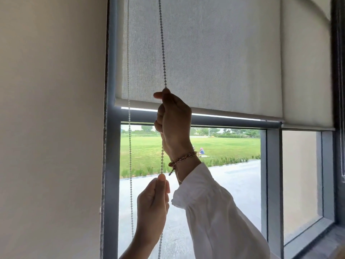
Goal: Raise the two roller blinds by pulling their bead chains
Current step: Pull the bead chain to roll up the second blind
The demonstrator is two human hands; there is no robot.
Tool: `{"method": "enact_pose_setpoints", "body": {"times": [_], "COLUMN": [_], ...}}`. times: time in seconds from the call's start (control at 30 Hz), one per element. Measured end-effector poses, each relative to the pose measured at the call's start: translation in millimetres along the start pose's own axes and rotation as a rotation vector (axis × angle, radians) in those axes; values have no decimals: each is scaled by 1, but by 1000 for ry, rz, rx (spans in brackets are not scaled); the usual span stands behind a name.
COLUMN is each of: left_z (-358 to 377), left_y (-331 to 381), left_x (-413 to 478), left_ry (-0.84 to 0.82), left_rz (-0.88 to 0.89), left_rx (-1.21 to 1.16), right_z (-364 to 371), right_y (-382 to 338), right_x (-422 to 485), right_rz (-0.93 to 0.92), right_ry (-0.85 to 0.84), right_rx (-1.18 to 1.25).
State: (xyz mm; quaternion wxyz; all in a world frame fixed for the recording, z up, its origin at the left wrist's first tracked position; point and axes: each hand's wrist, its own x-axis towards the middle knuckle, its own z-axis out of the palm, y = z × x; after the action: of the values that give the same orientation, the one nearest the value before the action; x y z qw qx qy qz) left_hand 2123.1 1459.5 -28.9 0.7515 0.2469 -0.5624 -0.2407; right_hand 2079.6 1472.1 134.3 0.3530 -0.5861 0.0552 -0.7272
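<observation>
A pale grey roller blind [214,58] covers the upper half of the left window pane; its bottom bar [233,114] hangs just above the frame's crossbar. A second, narrower blind [306,71] hangs to its right, slightly lower. A white bead chain [162,40] runs down in front of the left blind, its other strand [129,128] further left. My right hand [174,124] is closed around the near strand at the blind's bottom edge. My left hand [153,204] pinches the same strand lower down. Another chain [340,109] hangs at the far right.
A cream wall [50,128] fills the left side. The grey window frame [110,165] and its mullion [272,174] border the glass. A sill [321,242] runs along the lower right. Outside lie a lawn and a paved path.
</observation>
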Motion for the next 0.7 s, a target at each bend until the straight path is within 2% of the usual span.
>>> {"method": "enact_pose_setpoints", "body": {"times": [0.17,0.23,0.3,0.33,0.4,0.53,0.6,0.7], "left_z": [-3,-8,-14,-16,-12,6,12,13], "left_y": [-8,-5,0,2,5,-2,-5,-6], "left_x": [11,21,35,43,58,76,82,86], "left_ry": [64,172,269,299,295,107,90,63], "left_rz": [83,228,447,491,346,36,-111,-333], "left_rx": [120,197,419,524,637,654,555,258], "right_z": [-6,-9,-13,-15,-19,-26,-33,-45], "right_y": [-5,-10,-13,-14,-14,-5,1,8], "right_x": [3,3,3,2,1,-3,-4,-5], "right_rz": [29,2,-13,-10,6,56,75,89], "right_ry": [0,-28,-56,-62,-55,23,85,188], "right_rx": [43,57,67,71,78,71,61,47]}}
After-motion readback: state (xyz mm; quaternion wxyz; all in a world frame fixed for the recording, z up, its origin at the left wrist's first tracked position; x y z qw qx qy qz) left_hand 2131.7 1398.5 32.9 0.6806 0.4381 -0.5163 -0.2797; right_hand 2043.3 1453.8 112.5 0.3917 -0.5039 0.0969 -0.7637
